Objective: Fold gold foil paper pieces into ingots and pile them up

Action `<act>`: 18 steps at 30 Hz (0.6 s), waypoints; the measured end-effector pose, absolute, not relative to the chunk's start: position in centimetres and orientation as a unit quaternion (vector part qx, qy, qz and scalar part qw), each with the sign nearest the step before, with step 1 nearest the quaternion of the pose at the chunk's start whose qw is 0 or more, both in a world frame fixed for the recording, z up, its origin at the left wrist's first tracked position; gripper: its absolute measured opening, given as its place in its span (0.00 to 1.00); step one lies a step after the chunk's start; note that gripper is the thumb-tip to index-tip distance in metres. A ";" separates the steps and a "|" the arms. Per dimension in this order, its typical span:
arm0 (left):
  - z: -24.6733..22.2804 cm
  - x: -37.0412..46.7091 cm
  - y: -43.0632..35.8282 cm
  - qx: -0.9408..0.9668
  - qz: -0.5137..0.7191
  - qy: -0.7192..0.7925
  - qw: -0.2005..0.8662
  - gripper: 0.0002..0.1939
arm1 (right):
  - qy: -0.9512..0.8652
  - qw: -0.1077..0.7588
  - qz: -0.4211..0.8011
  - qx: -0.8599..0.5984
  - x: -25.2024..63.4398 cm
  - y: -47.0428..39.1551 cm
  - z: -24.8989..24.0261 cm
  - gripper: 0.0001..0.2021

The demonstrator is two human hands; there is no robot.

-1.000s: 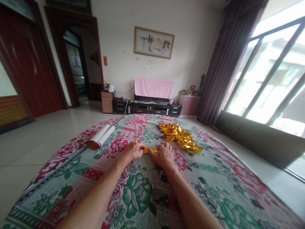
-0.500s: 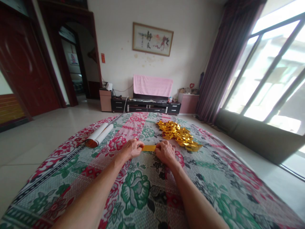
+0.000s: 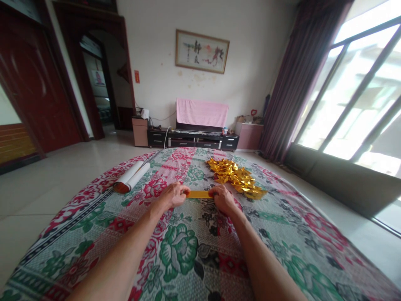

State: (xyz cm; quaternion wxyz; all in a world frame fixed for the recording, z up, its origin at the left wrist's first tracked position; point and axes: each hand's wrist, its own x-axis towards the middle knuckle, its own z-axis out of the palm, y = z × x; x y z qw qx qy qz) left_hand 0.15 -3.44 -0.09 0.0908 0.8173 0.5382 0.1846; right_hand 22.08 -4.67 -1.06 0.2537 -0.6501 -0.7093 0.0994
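Note:
A narrow folded strip of gold foil paper [image 3: 200, 194] stretches level between my two hands, low over the flowered cloth. My left hand [image 3: 174, 195] is closed on its left end, thumb and fingers pinched together. At the other end my right hand [image 3: 224, 198] pinches the strip in the same way. Just beyond my right hand lies a heap of folded gold foil pieces [image 3: 234, 177], shiny and pointed. Off to the left rest rolls of white-backed sheet [image 3: 133, 177] with an orange-gold inside showing at the near end.
A patterned cloth [image 3: 178, 251] in green, red and grey covers the rounded table. Beyond it stand a low black cabinet [image 3: 200, 141] and a screen under a pink cloth [image 3: 202, 112]. A purple curtain [image 3: 285, 83] hangs beside the window at right.
My right hand has slid to the right along the strip, so more of the gold paper shows between my hands. My left hand stays in nearly the same place.

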 end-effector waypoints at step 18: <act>-1.6 0.4 -3.3 0.825 0.285 0.488 0.023 0.24 | -0.691 0.258 0.014 -0.675 20.1 -5.5 -0.8 0.08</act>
